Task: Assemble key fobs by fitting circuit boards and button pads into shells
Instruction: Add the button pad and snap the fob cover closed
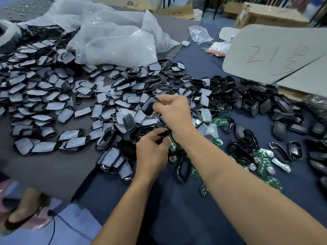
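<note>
While hovering over the tabletop (177,209) heap, pinching shell (148,106) by its upper end in right grip (174,110), long axis tilted down-left. Nearer, just below: pinching 1 blurred dark part (163,135) in left grip (153,151). Likely next: raising part toward shell.

We see a dark blue cloth (177,209) on the right half of the worktop. A grey cloth (53,170) covers the left half. At the back lies a heap of crumpled clear plastic bags (113,38), and to its right a smaller clear bag (200,33). Near that bag sit a small white bag with red print (218,48) and a few metal rings (205,49). A white board (265,55) with red marks leans at the right, and behind it we find a cardboard box (269,15). At the lower left are a foot in a dark sandal (21,214) and a thin dark cable (53,227).
</note>
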`<state>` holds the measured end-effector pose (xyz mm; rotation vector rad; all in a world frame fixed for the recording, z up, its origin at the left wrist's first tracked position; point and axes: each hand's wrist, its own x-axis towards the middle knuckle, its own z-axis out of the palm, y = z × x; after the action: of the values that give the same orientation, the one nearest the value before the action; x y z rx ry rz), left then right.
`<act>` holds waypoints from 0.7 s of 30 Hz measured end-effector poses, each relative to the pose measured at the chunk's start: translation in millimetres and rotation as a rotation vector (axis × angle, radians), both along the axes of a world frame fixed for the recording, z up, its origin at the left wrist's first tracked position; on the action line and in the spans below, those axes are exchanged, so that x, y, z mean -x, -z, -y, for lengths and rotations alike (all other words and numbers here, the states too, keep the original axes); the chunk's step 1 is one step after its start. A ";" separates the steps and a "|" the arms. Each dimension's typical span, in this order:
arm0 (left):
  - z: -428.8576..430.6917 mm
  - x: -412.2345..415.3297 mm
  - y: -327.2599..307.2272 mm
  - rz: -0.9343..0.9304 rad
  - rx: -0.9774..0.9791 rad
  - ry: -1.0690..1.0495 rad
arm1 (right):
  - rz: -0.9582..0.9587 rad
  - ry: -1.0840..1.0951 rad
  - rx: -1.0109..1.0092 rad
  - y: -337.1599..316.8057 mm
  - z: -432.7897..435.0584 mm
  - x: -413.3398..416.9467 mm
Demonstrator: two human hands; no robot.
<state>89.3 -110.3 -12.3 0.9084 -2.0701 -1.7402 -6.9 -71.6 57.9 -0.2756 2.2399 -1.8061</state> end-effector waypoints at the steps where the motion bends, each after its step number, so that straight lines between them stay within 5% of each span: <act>1: -1.0 -0.2 -1.4 -0.008 -0.006 -0.007 | 0.090 0.063 0.069 -2.8 -8.8 -1.7; 8: -3.4 -1.3 -5.0 -0.003 0.043 -0.024 | 0.517 0.276 0.297 -6.9 -71.3 -18.9; 14: -5.4 -0.6 -4.1 -0.035 0.064 -0.053 | 0.709 0.189 0.487 -6.3 -95.1 -29.8; 21: -6.2 -1.8 -1.1 -0.064 0.004 -0.082 | 0.476 0.265 0.100 3.5 -115.9 -33.5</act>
<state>91.1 -104.1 -11.3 0.9109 -1.9681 -1.6997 26.7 44.3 54.4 0.4138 1.9183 -1.8650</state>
